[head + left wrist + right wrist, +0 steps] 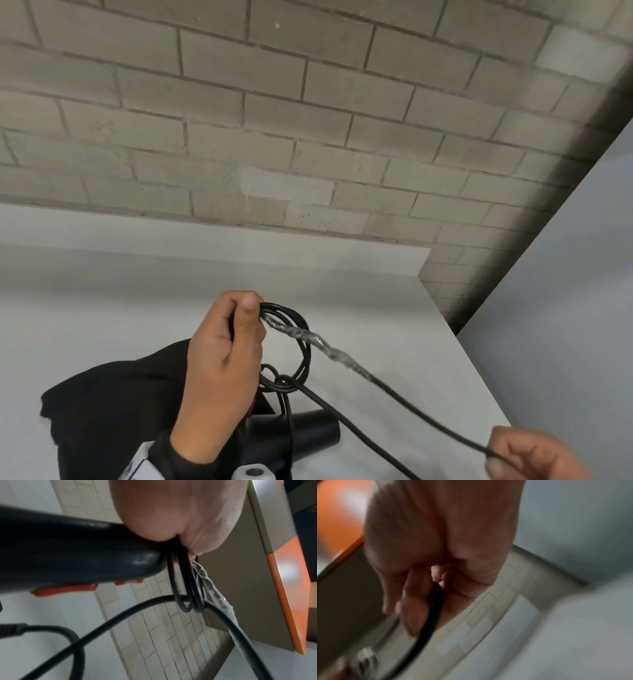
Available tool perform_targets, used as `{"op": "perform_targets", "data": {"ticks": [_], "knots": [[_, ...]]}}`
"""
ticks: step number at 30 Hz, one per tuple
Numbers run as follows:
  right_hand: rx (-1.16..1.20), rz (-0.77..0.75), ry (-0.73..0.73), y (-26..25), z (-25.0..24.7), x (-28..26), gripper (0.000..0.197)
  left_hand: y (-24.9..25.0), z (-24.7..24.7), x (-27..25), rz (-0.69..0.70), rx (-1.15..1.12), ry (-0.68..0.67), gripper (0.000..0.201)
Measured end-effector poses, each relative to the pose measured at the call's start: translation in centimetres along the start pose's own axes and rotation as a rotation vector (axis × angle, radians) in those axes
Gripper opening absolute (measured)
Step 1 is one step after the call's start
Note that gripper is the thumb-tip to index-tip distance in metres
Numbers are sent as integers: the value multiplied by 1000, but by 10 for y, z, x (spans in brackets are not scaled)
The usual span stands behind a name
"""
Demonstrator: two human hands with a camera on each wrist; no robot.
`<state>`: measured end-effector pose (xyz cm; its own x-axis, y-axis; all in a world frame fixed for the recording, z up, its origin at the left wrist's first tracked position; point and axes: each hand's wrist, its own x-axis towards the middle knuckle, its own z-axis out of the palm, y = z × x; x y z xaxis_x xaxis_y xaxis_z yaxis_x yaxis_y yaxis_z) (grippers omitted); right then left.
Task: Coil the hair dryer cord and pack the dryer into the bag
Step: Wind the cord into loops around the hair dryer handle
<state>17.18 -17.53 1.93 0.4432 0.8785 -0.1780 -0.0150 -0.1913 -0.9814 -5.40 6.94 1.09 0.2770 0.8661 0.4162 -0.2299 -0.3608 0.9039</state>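
Note:
My left hand is raised over the white table and grips several loops of the black cord in a small coil. From that coil a straight run of cord, with a stretch wrapped in clear tape, slants down to my right hand, which pinches it at the lower right. The black hair dryer lies on the table below the coil, its barrel pointing right. In the left wrist view the dryer handle with orange switches sits against my left hand. The black bag lies crumpled at lower left.
A pale brick wall rises behind the table. The table's right edge runs diagonally, and a grey panel stands beyond it. The left wrist view shows an orange-edged board.

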Motion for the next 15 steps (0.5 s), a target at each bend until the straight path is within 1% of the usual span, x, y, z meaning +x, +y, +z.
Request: {"op": "perform_targets", "data": {"ticks": [1,2,3,4,5,6,8,9,11,12,13,14,15], "knots": [[-198,50,70,-5,0,-11,47,1,2,-2,6,6,-17,46],[-336,45,112,-16,-2,-12,48,2,4,-4,14,13,-33,47],[-387,28,162,-23,-7,-11,55,2,7,-5,18,14,-42,46],[-367,-28,245,-29,-12,-9,64,2,8,-6,16,8,-45,44],[-279,-75,336,-35,-15,-8,67,1,10,-6,12,3,-47,43],[-181,-115,420,-38,-16,-6,62,1,10,-4,10,8,-47,41],[-24,-156,498,-35,-16,1,43,0,11,-2,14,40,-42,38],[-26,-164,529,-30,-13,7,32,0,11,-2,16,50,-39,37],[-151,-161,571,-14,-1,21,12,1,13,-1,15,57,-25,35],[-211,-161,602,-4,8,27,12,1,14,-1,17,62,-18,34],[-262,-185,630,6,16,33,17,1,14,-1,18,71,-13,34],[-324,-235,707,12,28,36,18,1,15,-1,20,77,-10,33],[-387,-322,798,11,45,38,16,1,15,-1,20,80,-8,32]]}}
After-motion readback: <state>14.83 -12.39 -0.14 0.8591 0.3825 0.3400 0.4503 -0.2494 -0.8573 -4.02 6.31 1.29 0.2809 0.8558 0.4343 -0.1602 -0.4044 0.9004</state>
